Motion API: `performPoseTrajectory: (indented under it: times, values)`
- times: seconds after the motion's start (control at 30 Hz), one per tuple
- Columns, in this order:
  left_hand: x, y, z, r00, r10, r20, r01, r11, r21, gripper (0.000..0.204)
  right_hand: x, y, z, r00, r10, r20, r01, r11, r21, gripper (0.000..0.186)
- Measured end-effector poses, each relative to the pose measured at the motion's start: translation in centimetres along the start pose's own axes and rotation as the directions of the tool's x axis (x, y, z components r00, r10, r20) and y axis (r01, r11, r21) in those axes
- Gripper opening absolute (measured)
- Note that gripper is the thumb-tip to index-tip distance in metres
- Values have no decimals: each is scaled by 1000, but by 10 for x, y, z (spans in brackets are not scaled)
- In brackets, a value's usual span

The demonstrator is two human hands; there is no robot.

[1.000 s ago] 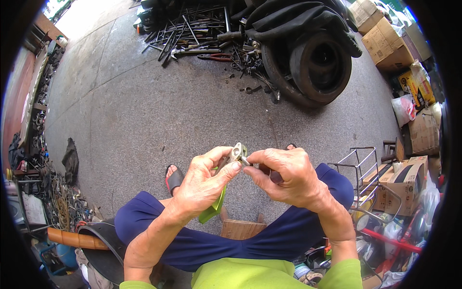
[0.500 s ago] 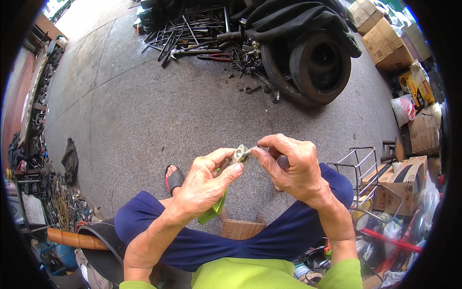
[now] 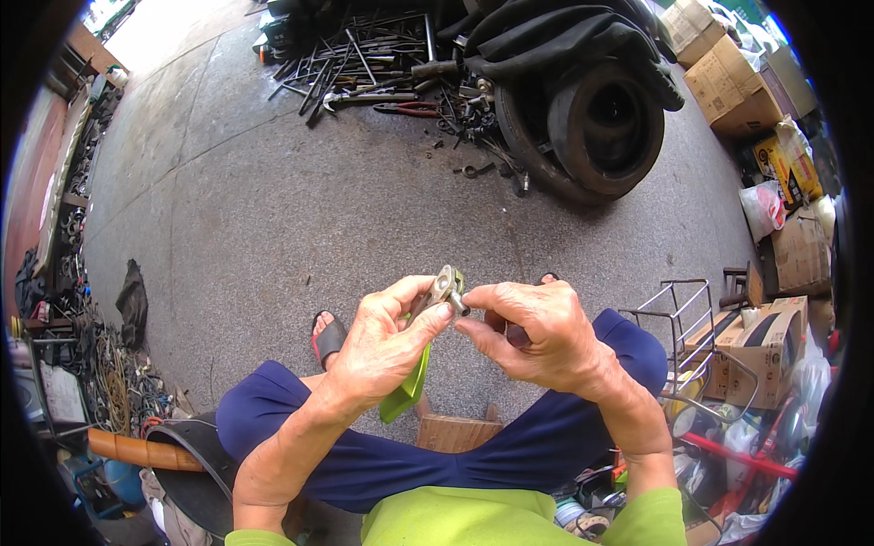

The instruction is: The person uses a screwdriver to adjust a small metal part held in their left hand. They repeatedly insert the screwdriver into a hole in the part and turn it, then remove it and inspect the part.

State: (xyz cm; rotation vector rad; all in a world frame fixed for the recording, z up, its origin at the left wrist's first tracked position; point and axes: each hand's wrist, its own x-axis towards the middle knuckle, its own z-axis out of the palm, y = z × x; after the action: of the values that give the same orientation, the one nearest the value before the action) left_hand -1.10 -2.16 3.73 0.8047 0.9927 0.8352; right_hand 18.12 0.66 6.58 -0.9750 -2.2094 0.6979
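Speckled grey floor runs to heaped tools and, far right, two tyres. Near centre, the left hand grips one green-handled tool, its handle partly hidden; the right hand curls around one mostly covered, probably cylindrical dark object, near the tool's metal stub.

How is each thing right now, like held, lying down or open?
Left hand: shut on the metal tool
Metal tool: held
Right hand: curled around a dark object
Dark object: held, mostly hidden
Metal stub: poking out by the tool's head
Red-handled pliers: lying on the floor
Black cloth: crumpled on the floor
Black sandal: worn
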Motion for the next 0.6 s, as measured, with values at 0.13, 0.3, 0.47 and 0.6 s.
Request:
performPoseTrajectory:
  times: [0.13,0.3,0.47,0.6]
  values:
    - [1,-2,1,1000,-2,11,2,1000,-4,32,-1,3,-5,998,-11,67,10,1000,12,21]
    - [1,-1,2,1000,-5,29,5,1000,0,31,-2,4,-7,996,92,10,-93,995,41,19]
    - [-1,1,3,999,-35,37,32,996,88,31,-2,5,-10,954,296,-54,-297,955,-1,18]
    - [-3,6,5,999,-49,16,47,993,108,31,-2,5,-9,940,339,-31,-339,941,5,18]
